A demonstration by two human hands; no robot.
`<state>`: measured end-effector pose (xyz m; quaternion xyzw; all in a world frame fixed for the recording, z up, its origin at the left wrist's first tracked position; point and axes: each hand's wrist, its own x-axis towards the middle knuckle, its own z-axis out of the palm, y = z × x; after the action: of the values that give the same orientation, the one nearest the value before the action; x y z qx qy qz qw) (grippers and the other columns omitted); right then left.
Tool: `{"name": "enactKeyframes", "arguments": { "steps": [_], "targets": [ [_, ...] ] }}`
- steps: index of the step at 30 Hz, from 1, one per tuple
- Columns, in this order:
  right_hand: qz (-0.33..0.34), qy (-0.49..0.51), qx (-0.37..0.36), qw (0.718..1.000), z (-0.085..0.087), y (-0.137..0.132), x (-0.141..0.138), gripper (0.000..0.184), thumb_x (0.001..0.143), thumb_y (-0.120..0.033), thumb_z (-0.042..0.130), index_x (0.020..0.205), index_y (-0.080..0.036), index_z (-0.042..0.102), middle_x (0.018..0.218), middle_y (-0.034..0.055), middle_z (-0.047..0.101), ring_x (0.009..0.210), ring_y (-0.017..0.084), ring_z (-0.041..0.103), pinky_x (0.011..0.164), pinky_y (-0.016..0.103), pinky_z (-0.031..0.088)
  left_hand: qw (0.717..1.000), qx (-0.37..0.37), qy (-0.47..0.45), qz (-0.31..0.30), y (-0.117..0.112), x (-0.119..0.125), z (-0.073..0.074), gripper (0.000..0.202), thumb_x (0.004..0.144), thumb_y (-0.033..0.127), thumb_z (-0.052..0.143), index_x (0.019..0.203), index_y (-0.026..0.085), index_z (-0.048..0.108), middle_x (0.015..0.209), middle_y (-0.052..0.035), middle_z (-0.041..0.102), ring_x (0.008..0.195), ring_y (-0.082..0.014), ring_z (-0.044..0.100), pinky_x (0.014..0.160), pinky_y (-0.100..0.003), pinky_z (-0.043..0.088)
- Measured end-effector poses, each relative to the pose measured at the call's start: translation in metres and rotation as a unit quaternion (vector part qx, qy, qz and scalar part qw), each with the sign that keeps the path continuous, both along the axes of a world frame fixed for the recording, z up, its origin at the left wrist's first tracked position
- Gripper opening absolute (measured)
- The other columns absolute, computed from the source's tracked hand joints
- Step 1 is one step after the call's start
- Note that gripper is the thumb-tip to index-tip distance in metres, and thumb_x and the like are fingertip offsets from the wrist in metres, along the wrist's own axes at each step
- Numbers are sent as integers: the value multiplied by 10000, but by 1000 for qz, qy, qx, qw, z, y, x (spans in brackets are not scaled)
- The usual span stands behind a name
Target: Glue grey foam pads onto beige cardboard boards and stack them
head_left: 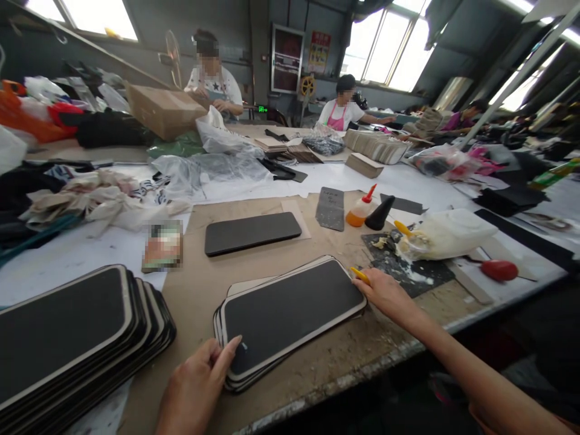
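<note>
A small stack of black panels with tan borders [290, 314] lies on the brown board [199, 284] in front of me. My left hand [199, 386] rests at the stack's near left corner, index finger stretched onto the top panel. My right hand [385, 293] touches the stack's far right corner and grips a yellow brush handle [360, 275]. One finished black panel [251, 232] lies alone further back.
A taller pile of the same panels [77, 338] sits at the left. A glue-smeared mat [408, 269], a white glue jug [446, 235], an orange squeeze bottle [360, 211] and a red object [498, 270] lie at the right. Two people work at the table's far side.
</note>
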<state>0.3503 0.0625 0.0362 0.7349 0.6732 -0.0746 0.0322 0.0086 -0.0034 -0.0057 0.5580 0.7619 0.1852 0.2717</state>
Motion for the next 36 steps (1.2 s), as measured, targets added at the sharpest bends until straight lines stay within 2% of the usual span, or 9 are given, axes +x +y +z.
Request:
{"name": "enactKeyframes", "arguments": {
  "steps": [6,9,14,17,22,24,28,32,36],
  "targets": [
    [-4,-13,-24,1000,0,-6,-3,278,905,-315,416,872,-158,642,904,106,635,836,216,624,689,264,410,999,21,-38,13,-17,-6,6,362,731,562,381,661,264,574,572,-5,616,568,-185,585,553,-255,370],
    [13,-19,-25,999,-4,-5,0,302,906,-333,400,860,-167,648,887,98,638,814,213,626,684,268,417,997,24,-79,-2,-24,-4,12,349,761,517,375,733,249,597,697,-34,680,672,-202,628,623,-270,408],
    [44,-14,-7,999,-11,-3,1,308,882,-341,411,783,-177,652,792,92,654,749,230,627,648,291,425,992,41,-118,7,-27,-5,20,366,767,495,369,716,216,600,684,-53,673,671,-206,618,641,-293,423],
    [52,-4,-2,999,-9,-6,-7,306,877,-339,413,812,-170,659,798,93,655,746,228,630,662,295,427,989,38,-142,26,-29,-12,19,381,738,521,403,692,200,603,640,-45,650,636,-195,597,616,-292,423],
    [59,49,-17,997,3,-12,-24,294,878,-337,419,861,-163,655,864,89,667,791,195,631,687,257,418,958,-2,-272,94,-22,-25,10,513,566,654,541,690,159,598,529,-17,590,485,-159,535,466,-266,401],
    [39,47,-24,998,8,-13,-25,315,893,-344,390,861,-157,641,849,91,675,788,203,632,668,257,412,945,-10,-305,118,-16,-28,7,567,492,678,593,688,146,598,484,-2,564,432,-140,500,418,-250,367],
    [-16,20,-26,999,13,-18,-20,291,886,-325,403,830,-151,630,802,90,688,773,218,640,659,262,413,945,-27,-308,109,-9,-31,4,592,451,697,623,647,140,595,411,8,535,367,-111,440,393,-230,319],
    [-56,122,-79,988,5,-22,-18,346,881,-373,413,681,-172,611,640,38,675,577,156,626,567,223,425,950,-31,-294,98,-9,-31,4,608,446,724,614,629,144,595,405,4,539,345,-105,421,394,-234,312],
    [-118,220,-96,964,-8,-20,-19,306,848,-400,486,682,-163,588,568,14,654,435,107,566,443,184,403,951,-35,-290,101,-9,-31,0,631,410,748,613,609,150,592,395,2,532,334,-108,412,382,-237,308]
  ]
}}
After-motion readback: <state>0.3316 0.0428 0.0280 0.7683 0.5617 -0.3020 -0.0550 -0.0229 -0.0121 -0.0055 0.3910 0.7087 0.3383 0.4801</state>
